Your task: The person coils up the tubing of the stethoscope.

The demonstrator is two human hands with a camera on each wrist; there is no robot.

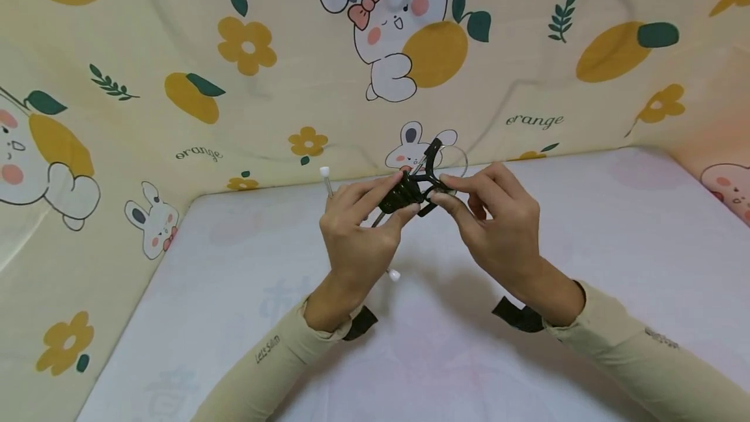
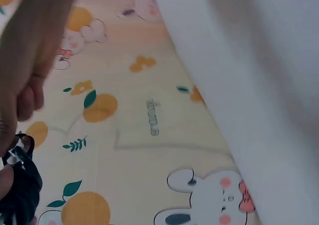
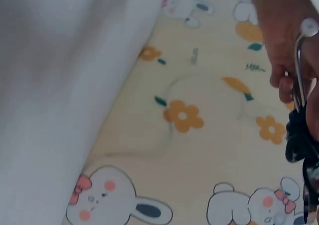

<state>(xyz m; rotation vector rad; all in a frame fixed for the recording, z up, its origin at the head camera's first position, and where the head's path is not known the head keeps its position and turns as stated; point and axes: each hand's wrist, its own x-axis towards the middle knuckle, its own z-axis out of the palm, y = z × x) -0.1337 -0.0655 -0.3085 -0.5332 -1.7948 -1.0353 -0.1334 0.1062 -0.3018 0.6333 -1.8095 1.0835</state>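
Both hands hold a stethoscope above the table. Its black tubing (image 1: 400, 195) is wound into a tight bundle, which my left hand (image 1: 360, 236) grips between fingers and thumb. My right hand (image 1: 500, 220) pinches a black branching part (image 1: 430, 178) of the tubing at the bundle's right end. White ear tips (image 1: 394, 275) on metal tubes stick out above and below my left hand. In the left wrist view the dark coils (image 2: 22, 192) show at the lower left edge. A bent metal ear tube (image 3: 299, 75) appears in the right wrist view.
Under the hands is a table with a white cover (image 1: 234, 292). Behind and beside it hangs a cream cloth (image 1: 328, 83) printed with rabbits, oranges and flowers. Black straps (image 1: 518, 314) sit at both sleeve cuffs.
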